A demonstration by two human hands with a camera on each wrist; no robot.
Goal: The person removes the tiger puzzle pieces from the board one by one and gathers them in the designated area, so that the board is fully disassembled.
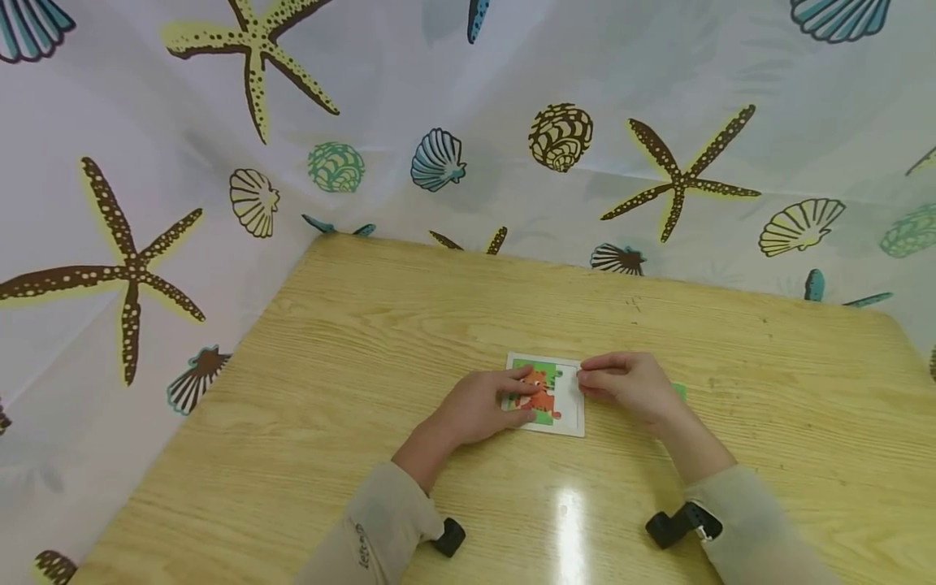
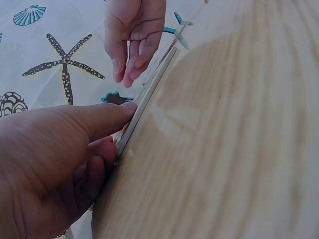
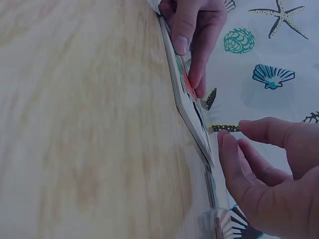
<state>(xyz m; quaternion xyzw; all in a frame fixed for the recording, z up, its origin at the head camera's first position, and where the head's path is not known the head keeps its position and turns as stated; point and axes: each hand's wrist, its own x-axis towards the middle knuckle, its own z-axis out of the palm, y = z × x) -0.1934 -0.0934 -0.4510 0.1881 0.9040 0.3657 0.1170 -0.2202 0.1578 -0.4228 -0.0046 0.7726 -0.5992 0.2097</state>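
A small white-framed jigsaw puzzle [image 1: 569,418] lies flat on the table, with an orange tiger on green at its left and a bare white area at its right. My left hand [image 1: 483,405] rests on the picture side, thumb and fingers spread over the tiger; the right wrist view shows these fingers [image 3: 183,45] pressing from above. At the puzzle's right edge is my right hand [image 1: 629,386]. Its thumb and forefinger [image 3: 228,149] stand slightly apart, with nothing visible between them. A green piece [image 1: 680,391] lies partly hidden behind the right wrist.
The wooden table [image 1: 366,325] extends around the puzzle on all sides. A white cloth [image 1: 497,97] printed with starfish and shells hangs along its back and left edges. Dark bands [image 1: 450,537] sit at both sleeve cuffs.
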